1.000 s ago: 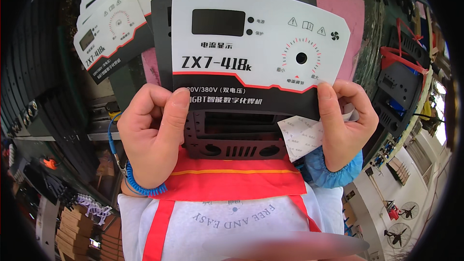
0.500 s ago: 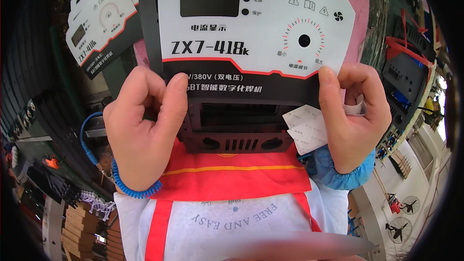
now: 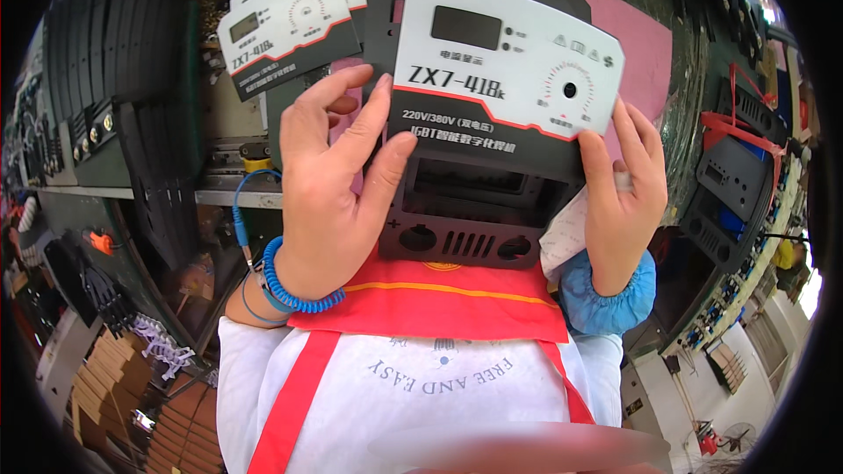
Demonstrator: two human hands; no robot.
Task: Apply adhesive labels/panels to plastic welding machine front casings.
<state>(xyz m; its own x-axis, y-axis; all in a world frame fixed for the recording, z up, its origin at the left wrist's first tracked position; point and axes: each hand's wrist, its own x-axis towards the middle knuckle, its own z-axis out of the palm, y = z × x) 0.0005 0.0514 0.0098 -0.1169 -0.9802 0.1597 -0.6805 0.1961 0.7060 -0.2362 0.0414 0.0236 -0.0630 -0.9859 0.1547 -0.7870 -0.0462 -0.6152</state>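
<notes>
A white and black panel sticker (image 3: 527,61) with a red line, a dark display window and a round dial lies over the upper part of a black slotted front panel (image 3: 465,246). My right hand (image 3: 625,202) pinches the sticker's lower right corner between thumb and fingers. Crumpled white backing paper (image 3: 564,237) hangs by that hand's thumb side. My left hand (image 3: 338,167) is open at the left edge, fingers apart, its thumb tip over the black panel. A blue coiled wrist cord circles my left wrist; a blue sleeve cover is on my right.
More of the same stickers (image 3: 285,35) lie in a stack at the upper left. Pink sheet (image 3: 645,53) covers the bench under the panel. Black panels with red straps (image 3: 733,167) stand at the right, and rows of black parts (image 3: 123,61) at the left.
My left hand has let go of the sticker and spread its fingers. The sticker now sits lower and further right in view, with my right hand still at its corner.
</notes>
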